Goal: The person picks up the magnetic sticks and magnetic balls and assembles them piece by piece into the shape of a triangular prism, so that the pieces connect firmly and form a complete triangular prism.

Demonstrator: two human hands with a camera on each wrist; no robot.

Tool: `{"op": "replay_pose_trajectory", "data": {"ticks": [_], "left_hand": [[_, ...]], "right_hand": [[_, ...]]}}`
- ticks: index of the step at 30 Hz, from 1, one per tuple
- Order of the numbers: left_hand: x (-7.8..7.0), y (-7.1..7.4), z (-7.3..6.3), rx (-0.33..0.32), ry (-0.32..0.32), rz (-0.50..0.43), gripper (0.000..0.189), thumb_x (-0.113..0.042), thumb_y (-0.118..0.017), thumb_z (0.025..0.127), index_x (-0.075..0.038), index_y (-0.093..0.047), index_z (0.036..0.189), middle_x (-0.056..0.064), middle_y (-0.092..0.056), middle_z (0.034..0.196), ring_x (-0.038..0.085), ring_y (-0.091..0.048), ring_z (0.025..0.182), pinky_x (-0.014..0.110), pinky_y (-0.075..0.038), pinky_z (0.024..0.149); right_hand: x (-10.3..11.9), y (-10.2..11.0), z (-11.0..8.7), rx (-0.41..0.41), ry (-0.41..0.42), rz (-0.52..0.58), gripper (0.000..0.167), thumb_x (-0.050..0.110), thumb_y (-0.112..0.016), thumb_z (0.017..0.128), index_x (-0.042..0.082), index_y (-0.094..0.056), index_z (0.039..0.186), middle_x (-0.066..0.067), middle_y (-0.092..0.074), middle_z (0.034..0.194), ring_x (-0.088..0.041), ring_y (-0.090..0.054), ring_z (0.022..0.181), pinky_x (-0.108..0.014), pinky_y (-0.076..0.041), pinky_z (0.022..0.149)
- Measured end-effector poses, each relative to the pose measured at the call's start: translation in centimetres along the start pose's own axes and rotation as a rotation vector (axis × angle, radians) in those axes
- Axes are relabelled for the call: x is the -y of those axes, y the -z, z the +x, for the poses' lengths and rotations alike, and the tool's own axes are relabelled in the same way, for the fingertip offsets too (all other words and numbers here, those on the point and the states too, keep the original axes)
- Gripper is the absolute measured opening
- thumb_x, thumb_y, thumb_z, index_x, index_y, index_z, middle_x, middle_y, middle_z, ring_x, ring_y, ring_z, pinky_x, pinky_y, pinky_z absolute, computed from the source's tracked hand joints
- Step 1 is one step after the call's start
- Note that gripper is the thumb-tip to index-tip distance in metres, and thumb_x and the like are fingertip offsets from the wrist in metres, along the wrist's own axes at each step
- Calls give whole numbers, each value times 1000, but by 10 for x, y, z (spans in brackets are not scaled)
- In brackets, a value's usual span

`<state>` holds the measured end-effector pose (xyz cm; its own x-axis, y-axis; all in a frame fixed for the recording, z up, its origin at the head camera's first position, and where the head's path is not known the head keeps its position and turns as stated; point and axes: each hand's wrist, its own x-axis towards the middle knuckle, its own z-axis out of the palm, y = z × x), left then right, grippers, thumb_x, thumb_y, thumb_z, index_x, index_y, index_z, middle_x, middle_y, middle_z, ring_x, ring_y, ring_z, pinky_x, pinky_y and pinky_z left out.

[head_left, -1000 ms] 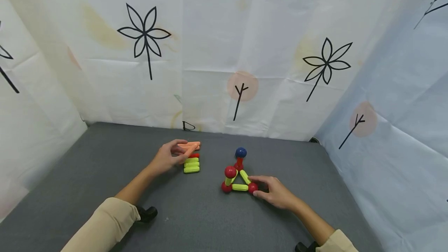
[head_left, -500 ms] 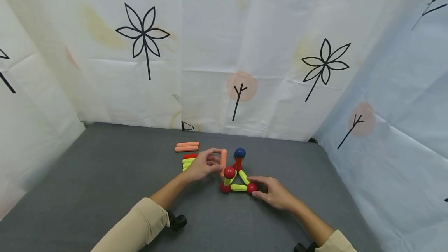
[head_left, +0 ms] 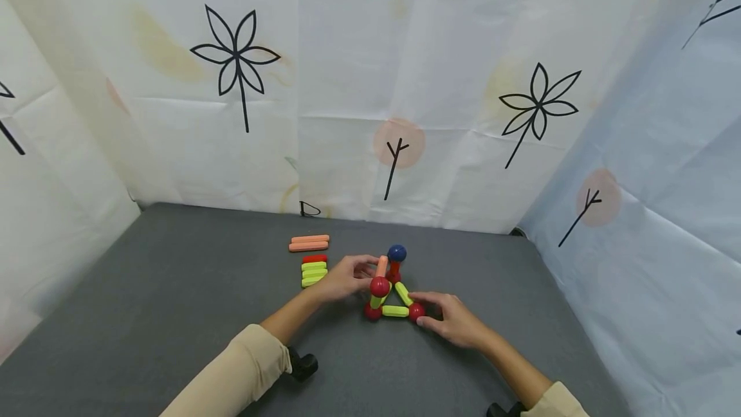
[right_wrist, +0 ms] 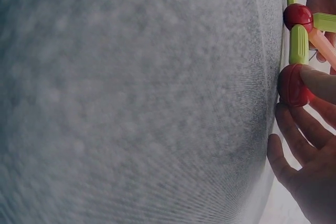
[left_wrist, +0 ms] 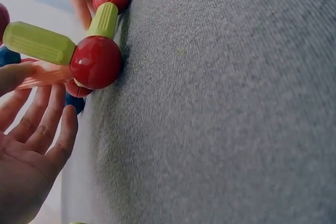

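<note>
In the head view, the left hand pinches an orange stick, its fingers bent toward the thumb. The stick tilts beside a frame of sticks and balls on the grey worktop, right of its middle and nearer the far edge than the near one. The frame's base is a triangle of yellow-green sticks with a red ball at each corner. On the corner nearest the left hand, another yellow-green stick stands upright, topped by an upper red ball. On the far corner a short red stick carries a blue ball. The right hand holds the right corner ball between thumb and forefinger. Toward the far edge, left of the frame, lie two loose orange sticks, a loose red stick and a small row of loose yellow-green sticks. A pale sheet printed with leaves rises behind the far edge.

In the left wrist view, the orange stick lies between thumb and fingers, passing behind the near corner ball; whether its end touches a ball cannot be told.

In the right wrist view, the thumb presses the right corner ball from one side and fingers touch it from below, the little finger apart.
</note>
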<state>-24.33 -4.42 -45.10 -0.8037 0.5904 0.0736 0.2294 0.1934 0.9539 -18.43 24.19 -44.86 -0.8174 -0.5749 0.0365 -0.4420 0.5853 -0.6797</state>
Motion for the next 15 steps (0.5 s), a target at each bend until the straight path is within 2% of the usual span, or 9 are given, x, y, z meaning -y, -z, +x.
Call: {"op": "replay_pose_trajectory", "data": {"ticks": [6, 12, 15], "left_hand": [[0, -3, 6, 15, 36, 14, 38, -17, -55, 103, 0, -57, 137, 15, -64, 127, 20, -62, 104, 35, -56, 82], [-3, -5, 12, 19, 55, 38, 35, -19, -59, 101, -1, -63, 131, 12, -68, 121, 16, -60, 92, 30, -54, 74], [-5, -6, 14, 26, 65, 36, 34, -19, -59, 101, 0, -65, 129, 11, -69, 118, 15, -60, 90, 30, -54, 75]], "right_hand": [[1, -1, 1, 5, -17, 20, 45, 20, -68, 96, 5, -59, 137, -9, -62, 135, -27, -59, 120, -45, -51, 93], [2, -1, 1, 4, -25, 28, 45, 20, -68, 95, 5, -59, 137, -8, -62, 135, -28, -59, 121, -47, -50, 95], [2, -1, 1, 5, -27, 24, 45, 19, -68, 95, 5, -59, 137, -9, -62, 135, -28, -59, 122, -48, -49, 95]]}}
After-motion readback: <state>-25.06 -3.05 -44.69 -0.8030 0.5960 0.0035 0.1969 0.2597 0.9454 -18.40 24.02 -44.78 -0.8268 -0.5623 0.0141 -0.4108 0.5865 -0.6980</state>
